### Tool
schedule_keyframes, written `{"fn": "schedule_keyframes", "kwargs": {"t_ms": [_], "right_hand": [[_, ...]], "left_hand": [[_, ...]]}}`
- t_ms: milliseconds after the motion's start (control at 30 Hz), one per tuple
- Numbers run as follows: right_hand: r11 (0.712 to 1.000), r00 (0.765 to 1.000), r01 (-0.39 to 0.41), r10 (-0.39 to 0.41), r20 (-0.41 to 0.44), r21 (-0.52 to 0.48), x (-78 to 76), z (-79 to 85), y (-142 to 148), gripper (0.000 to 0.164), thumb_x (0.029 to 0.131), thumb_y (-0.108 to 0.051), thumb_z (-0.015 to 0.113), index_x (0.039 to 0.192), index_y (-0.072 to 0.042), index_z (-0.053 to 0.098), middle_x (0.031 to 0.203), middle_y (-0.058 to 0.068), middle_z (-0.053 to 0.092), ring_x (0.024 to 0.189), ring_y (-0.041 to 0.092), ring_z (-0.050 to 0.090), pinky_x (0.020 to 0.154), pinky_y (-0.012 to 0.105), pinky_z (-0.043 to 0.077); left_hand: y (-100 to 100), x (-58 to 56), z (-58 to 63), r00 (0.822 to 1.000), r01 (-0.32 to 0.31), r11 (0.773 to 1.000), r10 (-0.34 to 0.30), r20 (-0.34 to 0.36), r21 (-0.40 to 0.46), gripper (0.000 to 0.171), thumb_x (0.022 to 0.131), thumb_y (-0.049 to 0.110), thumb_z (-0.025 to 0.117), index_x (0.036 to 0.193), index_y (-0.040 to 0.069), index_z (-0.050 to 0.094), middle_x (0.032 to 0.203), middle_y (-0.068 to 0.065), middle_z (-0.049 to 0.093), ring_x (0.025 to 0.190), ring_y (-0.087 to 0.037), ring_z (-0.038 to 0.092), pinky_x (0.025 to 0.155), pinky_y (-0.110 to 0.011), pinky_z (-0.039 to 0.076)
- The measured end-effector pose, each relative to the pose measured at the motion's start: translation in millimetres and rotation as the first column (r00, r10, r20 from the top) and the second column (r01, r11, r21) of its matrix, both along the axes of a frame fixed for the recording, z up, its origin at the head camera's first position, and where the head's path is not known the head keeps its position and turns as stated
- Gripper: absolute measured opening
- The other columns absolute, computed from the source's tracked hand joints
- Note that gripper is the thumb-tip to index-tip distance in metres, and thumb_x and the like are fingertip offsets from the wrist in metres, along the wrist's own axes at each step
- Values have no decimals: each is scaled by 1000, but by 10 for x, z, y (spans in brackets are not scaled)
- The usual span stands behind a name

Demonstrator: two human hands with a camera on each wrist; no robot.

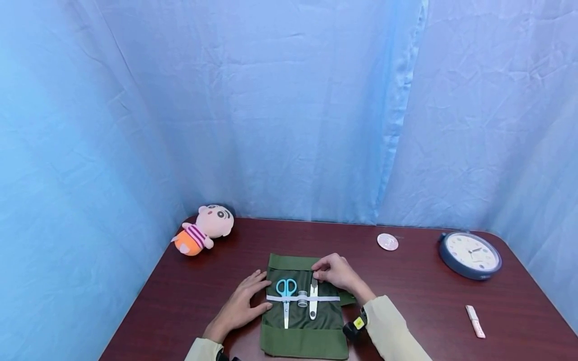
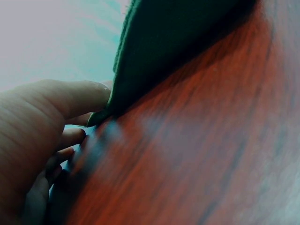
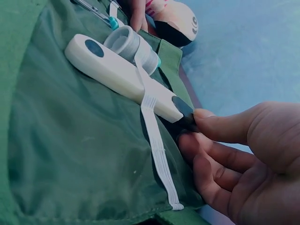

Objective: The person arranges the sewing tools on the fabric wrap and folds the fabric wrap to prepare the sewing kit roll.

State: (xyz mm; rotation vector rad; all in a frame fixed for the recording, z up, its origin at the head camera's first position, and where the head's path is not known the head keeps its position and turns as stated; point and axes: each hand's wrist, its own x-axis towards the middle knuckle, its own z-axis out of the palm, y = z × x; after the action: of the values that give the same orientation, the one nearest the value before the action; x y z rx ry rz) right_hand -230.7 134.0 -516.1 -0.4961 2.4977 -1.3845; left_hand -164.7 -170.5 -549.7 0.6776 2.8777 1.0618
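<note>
An unfolded green fabric pouch (image 1: 304,344) lies on the table, with a white elastic band (image 1: 328,299) across its middle. Under the band sit blue-handled scissors (image 1: 286,288), a grey thread spool (image 1: 302,303) and a slim white-handled tool (image 3: 112,71) with a dark end; its exact kind cannot be made out. My right hand (image 1: 337,274) pinches that dark end between thumb (image 3: 220,125) and fingers, at the pouch's far side. Along the pouch's left edge rests my left hand (image 1: 241,304), fingers spread and loosely bent, fingertips touching the fabric.
A plush doll (image 1: 203,230) lies at the table's back left. At the back right are a round pinkish disc (image 1: 387,241) and a dark-rimmed clock (image 1: 470,254). Nearer on the right lies a small white and pink stick (image 1: 475,321). Blue curtains (image 1: 280,110) hang around the table.
</note>
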Motion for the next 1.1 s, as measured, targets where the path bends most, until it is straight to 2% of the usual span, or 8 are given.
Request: {"fn": "schedule_keyframes", "kwargs": {"t_ms": [267, 433, 633, 1100], "right_hand": [[999, 1000, -8, 9, -16, 54, 19, -20, -18, 14, 90, -7, 72, 103, -4, 78, 94, 9, 77, 81, 13, 69, 69, 25, 56], [996, 998, -42, 46, -46, 85, 27, -32, -17, 14, 90, -10, 74, 102, -6, 79, 98, 9, 78, 85, 14, 68, 69, 26, 55], [991, 995, -69, 77, -66, 117, 38, -35, -17, 12, 89, -10, 74, 100, -8, 80, 99, 9, 78, 84, 14, 68, 68, 24, 54], [987, 991, -115, 121, -57, 113, 44, -35, 2, 15, 90, -11, 73, 103, -7, 79, 100, 9, 77, 81, 10, 65, 67, 22, 52]], "left_hand": [[-3, -3, -6, 1000, 0, 1000, 0, 8, 9, 51, 89, 35, 74, 133, 11, 64, 152, -13, 52, 149, -36, 38, 114, -62, 36], [-5, -1, -13, 1000, -3, 1000, 3, 18, 8, 52, 90, 37, 74, 134, 11, 64, 152, -12, 51, 149, -36, 38, 114, -63, 36], [-1, 1, -15, 1000, -5, 1000, 5, 9, 4, 51, 89, 36, 74, 133, 11, 65, 152, -12, 52, 148, -36, 38, 113, -63, 37], [5, 5, -21, 1000, -6, 1000, 6, -10, -1, 51, 89, 36, 75, 132, 11, 65, 151, -12, 53, 148, -36, 39, 113, -62, 38]]}}
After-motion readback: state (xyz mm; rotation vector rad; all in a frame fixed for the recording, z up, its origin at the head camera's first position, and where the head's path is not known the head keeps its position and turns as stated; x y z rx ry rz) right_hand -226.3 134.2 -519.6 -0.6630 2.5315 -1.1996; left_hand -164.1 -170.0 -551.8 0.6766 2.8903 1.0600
